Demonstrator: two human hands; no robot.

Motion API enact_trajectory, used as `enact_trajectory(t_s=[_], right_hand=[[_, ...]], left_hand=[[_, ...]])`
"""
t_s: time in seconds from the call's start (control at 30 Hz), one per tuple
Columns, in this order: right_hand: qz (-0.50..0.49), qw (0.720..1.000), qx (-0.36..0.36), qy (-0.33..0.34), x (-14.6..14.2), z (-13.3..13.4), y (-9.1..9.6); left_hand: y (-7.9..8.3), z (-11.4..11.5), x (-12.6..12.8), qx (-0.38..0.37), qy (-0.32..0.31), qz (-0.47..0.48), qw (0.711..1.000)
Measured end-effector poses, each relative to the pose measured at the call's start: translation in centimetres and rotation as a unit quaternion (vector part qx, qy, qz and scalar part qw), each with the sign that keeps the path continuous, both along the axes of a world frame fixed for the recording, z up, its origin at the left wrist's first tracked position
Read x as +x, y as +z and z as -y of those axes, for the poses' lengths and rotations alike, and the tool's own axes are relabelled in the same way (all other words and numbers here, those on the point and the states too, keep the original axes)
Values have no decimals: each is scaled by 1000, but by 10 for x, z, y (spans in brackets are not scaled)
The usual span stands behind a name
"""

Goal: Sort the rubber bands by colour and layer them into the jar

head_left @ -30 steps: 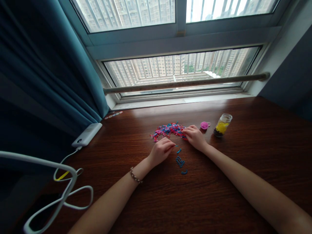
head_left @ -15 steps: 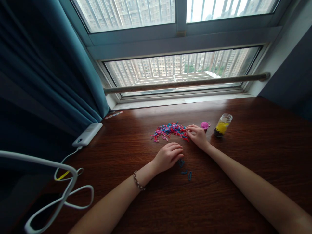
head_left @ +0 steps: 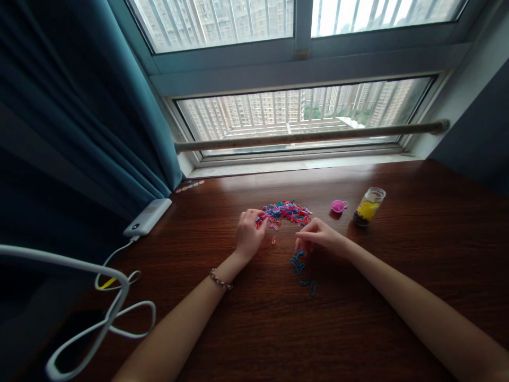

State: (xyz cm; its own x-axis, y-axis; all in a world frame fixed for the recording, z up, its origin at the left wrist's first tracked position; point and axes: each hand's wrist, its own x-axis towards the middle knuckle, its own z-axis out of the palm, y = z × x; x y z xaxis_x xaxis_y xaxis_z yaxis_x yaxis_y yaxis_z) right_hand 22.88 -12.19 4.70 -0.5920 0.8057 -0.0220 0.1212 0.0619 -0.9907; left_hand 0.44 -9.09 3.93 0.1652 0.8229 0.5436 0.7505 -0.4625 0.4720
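A heap of small looped clips (head_left: 287,212) in pink, red, blue and purple lies on the brown table. My left hand (head_left: 248,233) is at the heap's left edge, thumb and fingers apart, with fingertips touching the clips. A single red clip (head_left: 273,240) sits apart in front of the heap. Several dark blue clips (head_left: 297,262) form a small separate group nearer to me. Just above that group, my right hand (head_left: 320,236) has its fingers drawn together in a pinch pointing down; what they hold, if anything, cannot be made out.
A pink cup-shaped lid (head_left: 338,206) and an open glass jar (head_left: 369,208) with yellow and black contents stand at the right. At the left are a white power bank (head_left: 148,217) and a looped white cable (head_left: 119,297). A window borders the table's far side.
My left hand has moved left and away from me to the heap's edge. My right hand has come off the heap toward the blue clips. A red clip now shows in front of the heap.
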Motion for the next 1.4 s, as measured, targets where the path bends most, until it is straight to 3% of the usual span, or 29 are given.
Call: enact_trajectory(t_s=[0.07,0.13,0.3,0.43,0.6,0.7,0.97,1.27,1.4], right_hand=[[13,1000,-5,16,-2,1,0],[8,998,20,-53,0,-2,-4],[-8,951,122,-283,15,-16,-16],[-30,926,138,-351,21,-20,-18],[-11,919,158,-361,20,-19,-19],[29,911,187,-365,18,-18,-20],[119,877,267,-381,18,-21,-25],[150,870,272,-383,20,-21,-27],[192,867,285,-361,19,-21,-30]], left_hand=[[-6,-15,-10,-31,99,-66,992],[-11,-23,-18,-68,132,-104,983],[-18,-29,-24,-94,126,-73,985],[-21,-32,-24,-85,101,37,991],[-23,-33,-22,-96,35,170,980],[-22,-31,-21,-91,29,208,973],[-25,-33,-22,-76,40,187,979],[-21,-30,-21,-67,45,170,982],[-13,-15,-9,-70,-4,162,984]])
